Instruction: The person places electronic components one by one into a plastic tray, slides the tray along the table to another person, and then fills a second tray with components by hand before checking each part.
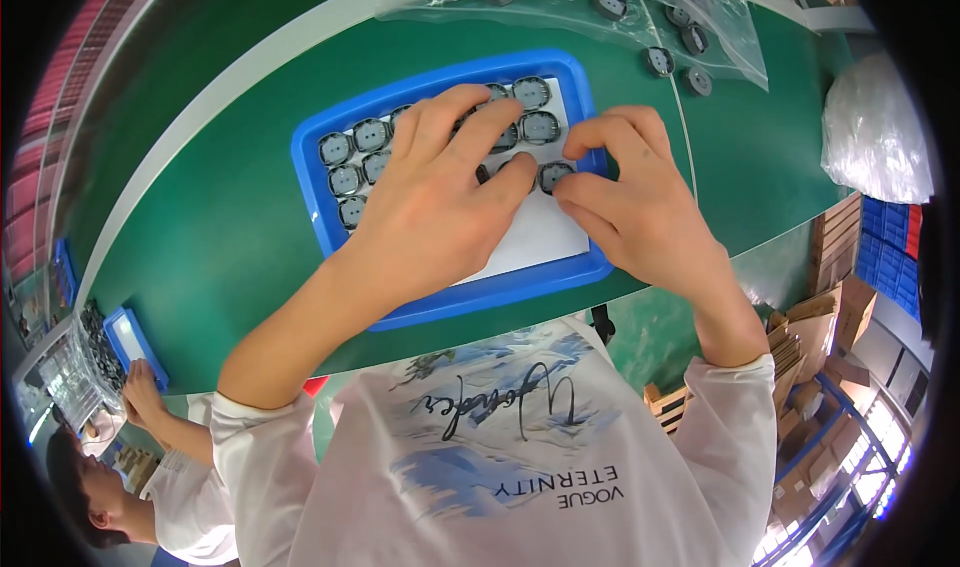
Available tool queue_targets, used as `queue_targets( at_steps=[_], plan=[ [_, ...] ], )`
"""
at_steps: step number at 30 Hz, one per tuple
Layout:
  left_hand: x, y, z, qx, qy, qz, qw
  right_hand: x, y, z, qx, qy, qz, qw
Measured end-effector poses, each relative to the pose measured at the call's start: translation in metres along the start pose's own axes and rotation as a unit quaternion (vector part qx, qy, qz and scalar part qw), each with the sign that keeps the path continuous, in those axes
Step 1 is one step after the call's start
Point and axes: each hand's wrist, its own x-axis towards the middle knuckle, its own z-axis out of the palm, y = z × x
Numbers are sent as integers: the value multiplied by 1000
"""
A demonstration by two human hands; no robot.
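Observation:
A blue tray point(308, 192) lined with a white sheet point(540, 237) lies on the green table, holding rows of small grey, rounded plastic parts with dark rims. My left hand point(430, 192) arches over the middle rows, its bent fingers apart and its thumb reaching toward the right side. Several parts are hidden beneath it. At the tray's right side, my right hand point(640, 202) has its thumb and index finger closed around the edges of one grey plastic part point(554, 177). That part sits low against the sheet, close to the left thumb tip.
A clear plastic bag point(560, 22) with more grey parts lies at the far edge, some loose parts point(697, 82) beside it. A bundled plastic bag point(875, 132) is at the right. Another person's hand point(143, 392) is by a smaller blue tray point(130, 337) at left.

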Motion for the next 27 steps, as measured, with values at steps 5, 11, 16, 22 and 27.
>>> queue_targets(
  at_steps=[5,11,16,22,27],
  plan=[
    [0,3,-6,-27,-1,-39,999,9,0,2,-30,1,-9,1000],
    [-2,-5,-2,-21,27,-16,999,18,5,2,-26,2,-24,999],
    [2,-10,-5,-30,-4,-29,999,21,17,-11,16,8,-13,1000],
    [27,-22,-9,-85,38,-10,996,7,79,-32,-26,165,239,957],
    [113,-49,20,-84,20,40,995,3,92,-19,-148,147,178,962]
  ],
)
